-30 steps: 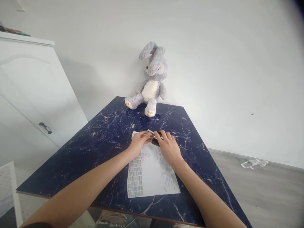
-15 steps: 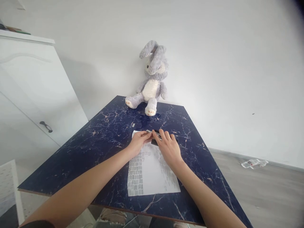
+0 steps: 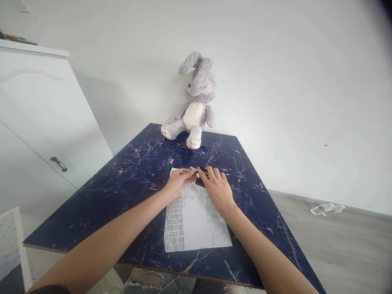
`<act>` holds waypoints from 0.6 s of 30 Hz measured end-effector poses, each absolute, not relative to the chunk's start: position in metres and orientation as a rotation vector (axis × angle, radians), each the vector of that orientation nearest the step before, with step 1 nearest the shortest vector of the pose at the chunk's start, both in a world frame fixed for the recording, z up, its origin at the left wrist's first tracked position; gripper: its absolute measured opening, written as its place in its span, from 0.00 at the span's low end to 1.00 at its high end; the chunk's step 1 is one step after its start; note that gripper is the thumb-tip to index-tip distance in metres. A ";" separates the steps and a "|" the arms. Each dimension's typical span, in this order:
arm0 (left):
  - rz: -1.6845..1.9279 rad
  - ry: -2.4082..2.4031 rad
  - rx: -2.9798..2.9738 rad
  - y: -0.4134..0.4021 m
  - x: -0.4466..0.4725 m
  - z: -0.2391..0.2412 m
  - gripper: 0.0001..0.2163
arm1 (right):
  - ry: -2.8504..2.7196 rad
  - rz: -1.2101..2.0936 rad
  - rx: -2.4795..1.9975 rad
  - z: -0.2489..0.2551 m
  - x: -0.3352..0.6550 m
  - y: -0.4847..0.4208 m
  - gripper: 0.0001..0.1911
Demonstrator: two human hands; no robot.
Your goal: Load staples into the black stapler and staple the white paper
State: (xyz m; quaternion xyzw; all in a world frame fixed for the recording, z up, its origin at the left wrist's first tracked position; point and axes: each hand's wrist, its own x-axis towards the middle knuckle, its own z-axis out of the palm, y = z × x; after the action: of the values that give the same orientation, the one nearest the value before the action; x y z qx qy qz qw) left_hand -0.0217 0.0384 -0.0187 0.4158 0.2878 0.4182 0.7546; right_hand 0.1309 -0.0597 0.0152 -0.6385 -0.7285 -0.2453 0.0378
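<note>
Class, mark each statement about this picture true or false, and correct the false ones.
1. The left hand and right hand meet at a small black and silver object on a printed paper. True.
2. The hands are at the paper's near edge. False: they are at its far edge.
3. A plush rabbit sits at the far edge of the table, by the wall. True.
4. The table is plain white. False: it is dark blue with pale veins.
5. A white cabinet stands on the person's right. False: the cabinet stands on the left.
6. A clear plastic bottle lies on the floor. True.
</note>
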 end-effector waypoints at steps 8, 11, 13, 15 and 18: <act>0.924 0.692 0.937 0.042 -0.021 -0.024 0.14 | -2.096 -0.547 -1.945 0.012 0.136 -0.058 0.37; 1.044 0.723 1.007 0.044 -0.023 -0.021 0.14 | -1.968 -0.121 -1.867 0.014 0.153 -0.056 0.36; 1.168 0.739 1.159 0.045 -0.026 -0.018 0.14 | -1.979 0.214 -1.751 0.017 0.161 -0.056 0.24; 1.269 0.740 1.381 0.043 -0.029 -0.014 0.13 | -2.018 0.423 -1.672 0.022 0.165 -0.057 0.10; 1.365 0.719 1.687 0.034 -0.031 -0.009 0.13 | -2.041 0.500 -1.645 0.024 0.162 -0.059 0.06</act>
State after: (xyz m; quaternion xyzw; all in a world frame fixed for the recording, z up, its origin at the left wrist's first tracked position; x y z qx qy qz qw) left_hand -0.0307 0.0342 -0.0087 0.6715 0.2863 0.5433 0.4146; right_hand 0.1620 -0.0587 0.0244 -0.5993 -0.7436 0.1820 0.2341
